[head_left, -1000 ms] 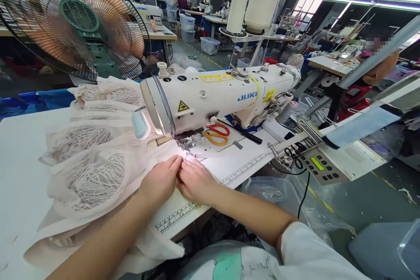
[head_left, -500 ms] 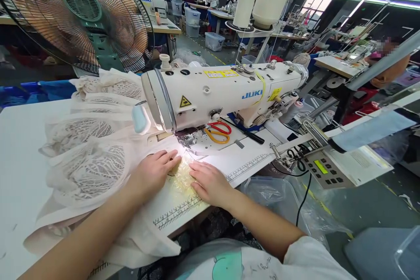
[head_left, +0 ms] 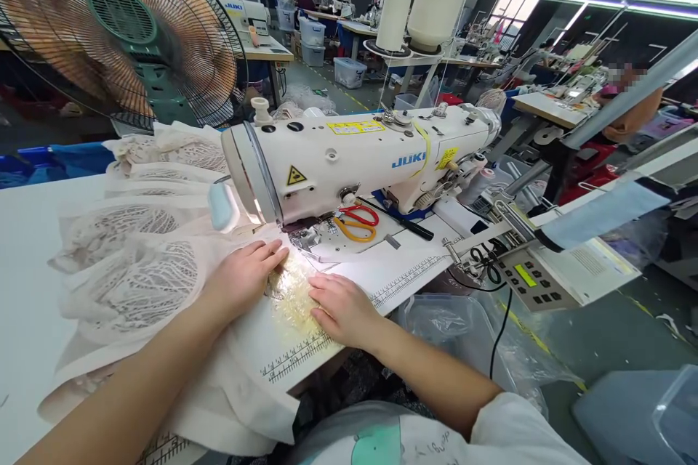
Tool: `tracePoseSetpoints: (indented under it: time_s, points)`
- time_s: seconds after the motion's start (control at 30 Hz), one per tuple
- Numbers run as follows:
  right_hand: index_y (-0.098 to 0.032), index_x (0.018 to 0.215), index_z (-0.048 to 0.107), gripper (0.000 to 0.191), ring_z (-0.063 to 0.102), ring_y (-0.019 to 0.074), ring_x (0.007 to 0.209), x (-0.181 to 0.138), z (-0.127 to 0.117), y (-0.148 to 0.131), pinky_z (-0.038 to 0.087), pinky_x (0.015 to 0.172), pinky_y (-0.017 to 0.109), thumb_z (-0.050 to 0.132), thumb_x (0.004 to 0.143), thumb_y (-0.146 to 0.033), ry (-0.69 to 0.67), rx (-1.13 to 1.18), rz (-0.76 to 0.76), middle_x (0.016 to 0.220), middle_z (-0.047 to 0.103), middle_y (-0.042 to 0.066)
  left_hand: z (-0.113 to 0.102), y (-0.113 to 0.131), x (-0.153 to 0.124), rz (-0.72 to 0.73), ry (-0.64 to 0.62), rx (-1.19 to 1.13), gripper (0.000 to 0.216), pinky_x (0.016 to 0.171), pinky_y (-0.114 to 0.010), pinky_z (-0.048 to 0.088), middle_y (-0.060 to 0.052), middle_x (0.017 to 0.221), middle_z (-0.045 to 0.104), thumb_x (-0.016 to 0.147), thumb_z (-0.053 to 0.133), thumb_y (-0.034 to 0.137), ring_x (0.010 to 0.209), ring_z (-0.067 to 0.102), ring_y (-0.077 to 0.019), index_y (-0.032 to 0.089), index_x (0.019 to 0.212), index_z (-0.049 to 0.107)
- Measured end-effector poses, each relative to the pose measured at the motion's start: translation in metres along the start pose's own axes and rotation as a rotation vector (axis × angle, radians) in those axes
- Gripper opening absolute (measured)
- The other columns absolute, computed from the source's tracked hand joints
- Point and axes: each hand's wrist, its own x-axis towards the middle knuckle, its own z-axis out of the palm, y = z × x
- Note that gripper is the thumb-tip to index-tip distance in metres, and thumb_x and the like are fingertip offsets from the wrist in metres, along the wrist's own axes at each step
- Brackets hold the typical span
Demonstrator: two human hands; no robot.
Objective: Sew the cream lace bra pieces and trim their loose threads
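A white JUKI sewing machine (head_left: 321, 160) stands on the table, its presser foot (head_left: 305, 236) lit from above. My left hand (head_left: 245, 275) lies flat with fingers stretched, resting on cream fabric (head_left: 218, 349) just left of the foot. My right hand (head_left: 342, 309) rests nearer the table's front edge, fingers extended and thumb apart. Between the hands spreads a shiny, pale yellow, crinkled see-through piece (head_left: 294, 294); my right fingertips touch its edge. What lies beneath my palms is hidden. Cream lace garment pieces (head_left: 158, 272) are heaped left of my left hand.
Red-and-orange-handled scissors (head_left: 357, 221) and a black-handled tool (head_left: 411, 225) lie on the machine bed. Ruler markings (head_left: 297, 356) run along the table front. A large fan (head_left: 131, 29) is behind left, a control box (head_left: 537, 280) at right, and a clear bin (head_left: 452, 320) below.
The view has shifted a little. The gap between my hands has widened, and more of the yellow crinkled piece shows. Both hands stay low on the work by the presser foot.
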Motion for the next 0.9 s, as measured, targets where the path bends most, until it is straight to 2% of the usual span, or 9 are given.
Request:
tracePoseSetpoints:
  time_s: [0.17,0.27,0.37,0.43,0.5,0.6,0.73,0.8,0.9]
  points:
    - [-0.014,0.098,0.065,0.021,0.058,0.0239,0.113,0.003,0.001,-0.004,0.046,0.097,0.038,0.054,0.082,-0.022,0.091,-0.025,-0.036,0.117,0.065,0.012,0.003,-0.003,0.003,-0.038,0.009,0.03,0.051,0.09,-0.039,0.048,-0.01,0.131,0.058,0.082,0.031,0.007,0.114,0.055,-0.0274,0.017,0.123,0.059]
    - [-0.015,0.094,0.064,0.018,0.061,0.0217,0.099,0.008,0.005,-0.025,0.049,0.088,0.035,0.052,0.084,-0.025,0.136,-0.014,-0.109,0.105,0.068,0.01,0.003,-0.003,0.003,-0.057,0.021,0.054,0.05,0.09,-0.041,0.048,-0.012,0.132,0.057,0.081,0.033,0.007,0.115,0.055,-0.029,0.015,0.123,0.059]
    - [-0.019,0.088,0.063,0.026,0.061,0.0174,0.077,0.013,0.018,-0.061,0.05,0.07,0.03,0.053,0.086,-0.043,0.008,0.02,-0.274,0.086,0.068,0.004,0.003,-0.002,0.001,-0.077,0.036,0.082,0.049,0.089,-0.042,0.049,-0.013,0.131,0.057,0.079,0.035,0.006,0.114,0.056,-0.0297,0.014,0.12,0.061]
    - [-0.019,0.086,0.061,0.035,0.059,0.0175,0.072,0.012,0.028,-0.085,0.048,0.063,0.029,0.053,0.083,-0.053,-0.092,-0.025,-0.369,0.081,0.065,0.004,0.001,-0.002,-0.003,-0.094,0.045,0.104,0.048,0.087,-0.043,0.049,-0.013,0.129,0.059,0.08,0.035,0.007,0.113,0.056,-0.0298,0.014,0.118,0.063]
    - [-0.018,0.087,0.058,0.03,0.058,0.0185,0.073,0.009,0.036,-0.102,0.047,0.06,0.029,0.054,0.085,-0.048,-0.15,-0.11,-0.398,0.082,0.063,0.005,-0.002,-0.002,-0.011,-0.115,0.052,0.131,0.047,0.087,-0.044,0.049,-0.012,0.128,0.059,0.081,0.033,0.007,0.113,0.055,-0.0306,0.015,0.117,0.063]
    - [-0.014,0.089,0.057,0.012,0.058,0.0189,0.074,0.002,0.037,-0.11,0.046,0.058,0.029,0.052,0.087,-0.025,-0.181,-0.185,-0.365,0.084,0.061,0.008,-0.012,-0.001,-0.03,-0.151,0.053,0.177,0.049,0.088,-0.047,0.047,-0.014,0.131,0.057,0.082,0.031,0.006,0.115,0.055,-0.0321,0.014,0.119,0.062]
    - [-0.014,0.086,0.061,0.008,0.06,0.0203,0.075,0.001,0.019,-0.103,0.047,0.059,0.03,0.055,0.084,-0.019,-0.307,-0.173,-0.353,0.079,0.062,0.009,-0.028,-0.001,-0.073,-0.229,-0.005,0.29,0.053,0.092,-0.046,0.045,-0.018,0.132,0.055,0.082,0.027,0.005,0.115,0.055,-0.0317,0.009,0.128,0.054]
    - [-0.016,0.087,0.063,0.008,0.061,0.0202,0.073,0.003,0.002,-0.097,0.045,0.055,0.028,0.055,0.084,-0.017,-0.445,-0.165,-0.321,0.077,0.063,0.007,-0.031,-0.005,-0.099,-0.282,-0.066,0.327,0.056,0.089,-0.044,0.047,-0.019,0.122,0.062,0.081,0.025,0.004,0.106,0.061,-0.0302,0.007,0.13,0.052]
    - [-0.018,0.095,0.063,0.015,0.063,0.0195,0.071,0.008,-0.029,-0.084,0.04,0.047,0.025,0.056,0.082,-0.014,-0.607,-0.145,-0.238,0.082,0.067,0.005,-0.034,-0.02,-0.133,-0.466,-0.147,0.241,0.057,0.077,-0.041,0.052,-0.016,0.1,0.07,0.079,0.024,0.006,0.085,0.067,-0.0278,0.011,0.127,0.055]
